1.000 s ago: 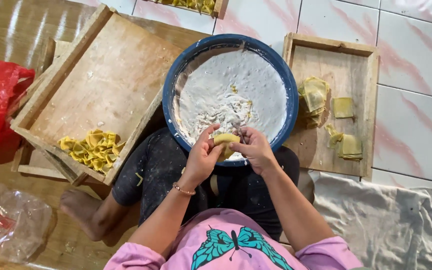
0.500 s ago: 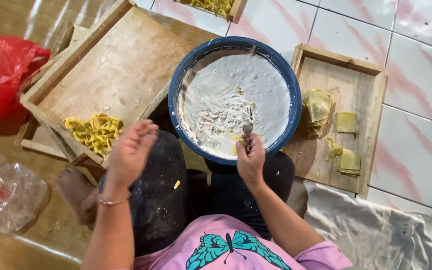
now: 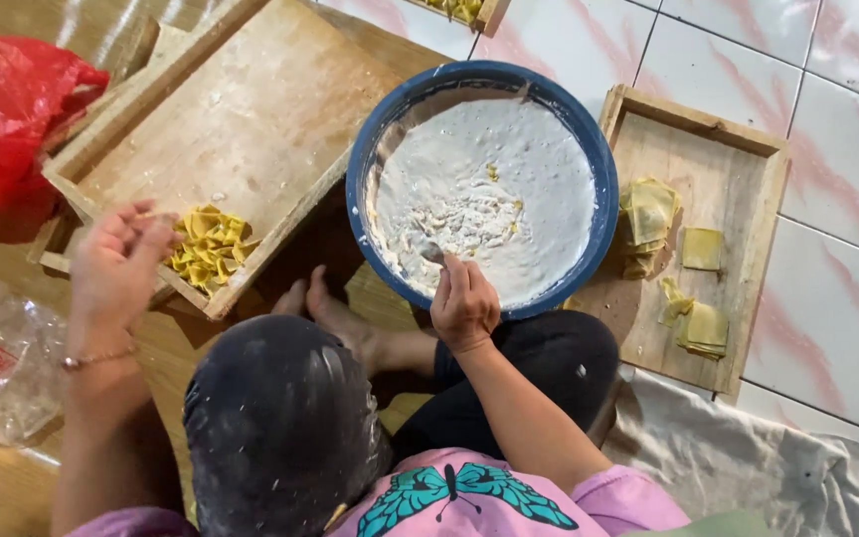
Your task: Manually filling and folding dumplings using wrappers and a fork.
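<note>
White floor tiles under blue basin.

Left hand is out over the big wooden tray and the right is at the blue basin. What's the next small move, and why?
Probably scoop filling: the right hand holds a small spoon in the white mixture of the round blue basin, while the left hand hovers by the folded yellow pieces in the large wooden tray.

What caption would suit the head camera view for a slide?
Seated person's left hand hovers by folded yellow pieces in a wooden tray; right hand reaches a spoon into a blue basin.
</note>
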